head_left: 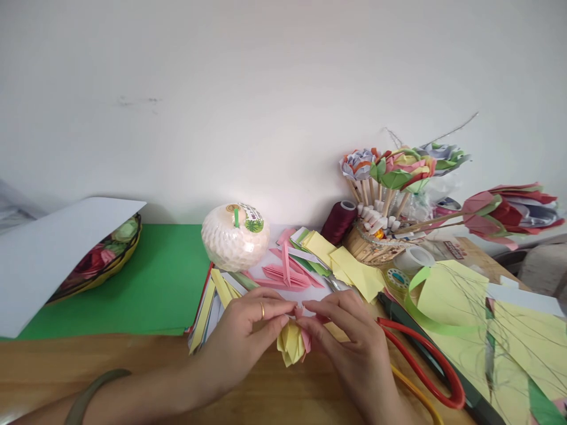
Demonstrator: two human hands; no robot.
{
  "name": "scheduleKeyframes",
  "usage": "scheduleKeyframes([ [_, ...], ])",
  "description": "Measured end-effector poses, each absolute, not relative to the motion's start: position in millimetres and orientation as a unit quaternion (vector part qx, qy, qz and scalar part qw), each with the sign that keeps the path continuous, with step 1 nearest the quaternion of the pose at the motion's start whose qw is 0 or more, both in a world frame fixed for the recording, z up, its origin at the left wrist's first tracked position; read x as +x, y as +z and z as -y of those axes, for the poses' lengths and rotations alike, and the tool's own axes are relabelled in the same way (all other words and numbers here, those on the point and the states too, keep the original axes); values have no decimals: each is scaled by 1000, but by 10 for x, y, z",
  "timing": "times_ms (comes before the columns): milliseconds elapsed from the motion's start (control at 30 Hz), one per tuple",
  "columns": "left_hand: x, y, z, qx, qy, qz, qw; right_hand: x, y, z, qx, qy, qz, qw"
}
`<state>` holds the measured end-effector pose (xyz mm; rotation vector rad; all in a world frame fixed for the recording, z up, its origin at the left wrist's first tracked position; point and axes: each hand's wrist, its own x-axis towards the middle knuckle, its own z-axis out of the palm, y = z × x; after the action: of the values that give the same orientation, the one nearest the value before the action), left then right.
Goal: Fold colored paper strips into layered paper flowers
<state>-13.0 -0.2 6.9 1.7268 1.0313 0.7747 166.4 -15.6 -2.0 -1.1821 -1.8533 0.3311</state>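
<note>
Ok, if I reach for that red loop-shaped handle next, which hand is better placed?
Probably your right hand: the red loop-shaped handle lies just beside it, on its outer side. Your left hand is farther off, beyond the yellow-and-pink folded-paper piece that both hands pinch.

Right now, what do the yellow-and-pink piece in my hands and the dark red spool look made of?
The piece seems to be matte paper, by its crisp folds. The spool looks like faintly shiny thread, wound around a pale core, perhaps plastic or card.
</note>
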Motion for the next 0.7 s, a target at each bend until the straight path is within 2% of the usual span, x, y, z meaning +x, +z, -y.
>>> scheduleKeyframes([
  [400, -115, 35, 4, 701, 311, -427, 479, 1712, -31, 88, -535, 240, 712, 386],
  [700, -112, 52, -2, 716, 309, -421, 464, 1711, -7, 80, -553, 211, 719, 364],
])
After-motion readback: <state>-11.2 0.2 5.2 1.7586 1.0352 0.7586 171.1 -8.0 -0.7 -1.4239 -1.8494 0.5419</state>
